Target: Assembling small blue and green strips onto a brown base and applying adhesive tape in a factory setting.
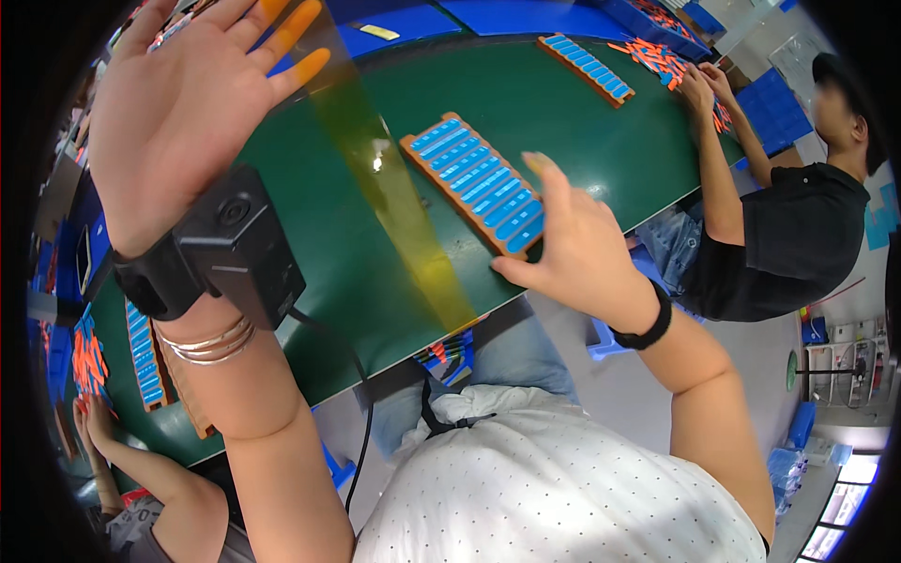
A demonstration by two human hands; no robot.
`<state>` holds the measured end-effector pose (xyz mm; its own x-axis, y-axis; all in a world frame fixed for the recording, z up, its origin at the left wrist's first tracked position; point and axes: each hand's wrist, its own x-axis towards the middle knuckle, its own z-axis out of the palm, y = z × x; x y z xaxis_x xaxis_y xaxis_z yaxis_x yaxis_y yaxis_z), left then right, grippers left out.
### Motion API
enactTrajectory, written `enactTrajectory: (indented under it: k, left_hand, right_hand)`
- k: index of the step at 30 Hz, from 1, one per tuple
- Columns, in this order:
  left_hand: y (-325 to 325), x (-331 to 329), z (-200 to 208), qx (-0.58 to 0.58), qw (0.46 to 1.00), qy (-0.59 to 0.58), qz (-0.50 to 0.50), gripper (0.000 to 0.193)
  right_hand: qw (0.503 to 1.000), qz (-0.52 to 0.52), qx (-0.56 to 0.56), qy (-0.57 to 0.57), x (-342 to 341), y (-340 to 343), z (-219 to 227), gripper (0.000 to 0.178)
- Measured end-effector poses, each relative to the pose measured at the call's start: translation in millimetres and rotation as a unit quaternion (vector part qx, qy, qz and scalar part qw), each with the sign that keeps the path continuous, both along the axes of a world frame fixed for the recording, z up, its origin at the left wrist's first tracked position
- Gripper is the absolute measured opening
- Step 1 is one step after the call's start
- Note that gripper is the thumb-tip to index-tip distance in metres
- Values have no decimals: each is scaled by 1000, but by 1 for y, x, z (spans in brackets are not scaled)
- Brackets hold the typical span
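Note:
A strip of yellow see-through film (389,188) stretches from the upper left to the table's near edge. My left hand (178,113) is raised at the upper left, palm showing and fingers spread. Some of its fingertips look orange through the strip's far end; whether they grip it is not clear. Right of the strip, a brown tray (449,194) holds a row of blue oblong pieces (483,183). My right hand (587,244) is at the tray's near right end, thumb and index finger apart. The thumb is close to the tray's near corner; the other fingers are partly hidden.
Another filled tray (587,70) lies at the far right, near a co-worker's hands (704,89) and a pile of orange and blue pieces (654,61). More trays (145,361) and orange pieces (91,361) are at left, beside another person's arm (155,469). The green table (319,253) ends before me.

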<state>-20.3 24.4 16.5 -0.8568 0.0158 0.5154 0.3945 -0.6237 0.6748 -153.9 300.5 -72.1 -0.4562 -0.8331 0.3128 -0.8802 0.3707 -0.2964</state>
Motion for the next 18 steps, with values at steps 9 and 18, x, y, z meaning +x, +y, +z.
enactTrajectory:
  k: [9, 18]
  left_hand:
    - [25, 17, 35, 22, 964, -166, 205, 59]
    - [19, 22, 30, -11, 952, -170, 256, 57]
  right_hand:
    - [986, 26, 141, -80, -42, -126, 18, 106]
    - [951, 121, 283, -11, -2, -165, 18, 94]
